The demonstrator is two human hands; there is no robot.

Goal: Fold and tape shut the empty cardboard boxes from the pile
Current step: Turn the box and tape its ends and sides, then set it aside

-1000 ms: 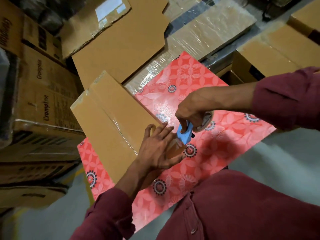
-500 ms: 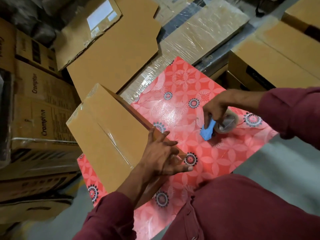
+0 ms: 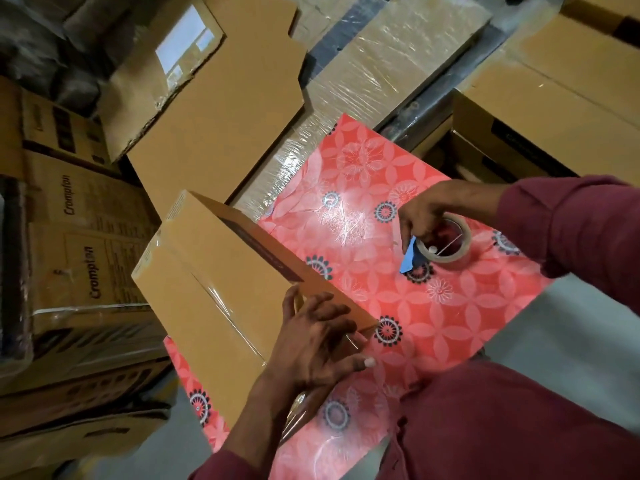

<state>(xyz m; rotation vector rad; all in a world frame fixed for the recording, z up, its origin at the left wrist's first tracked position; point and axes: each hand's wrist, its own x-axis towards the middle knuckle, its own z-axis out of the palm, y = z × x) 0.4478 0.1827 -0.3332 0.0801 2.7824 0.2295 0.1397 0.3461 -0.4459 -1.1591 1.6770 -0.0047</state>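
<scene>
A plain brown cardboard box (image 3: 207, 289) stands tilted on the red flowered table (image 3: 433, 323), with a strip of clear tape along its top seam. My left hand (image 3: 318, 344) grips the box's near right corner, fingers curled over the edge. To the right, my right hand (image 3: 426, 216) holds a roll of clear tape (image 3: 446, 245) together with a blue cutter (image 3: 408, 256), low over the table and apart from the box.
Flat unfolded cardboard (image 3: 214, 109) leans behind the box. Printed cartons (image 3: 79, 244) are stacked on the left. Plastic-wrapped bundles (image 3: 381, 60) lie at the back, and more brown boxes (image 3: 540, 109) stand at the right. Grey floor (image 3: 571, 341) shows beside the table.
My right hand has drawn the tape roll and cutter away from the box to the right. My left hand has tipped the box up onto an edge.
</scene>
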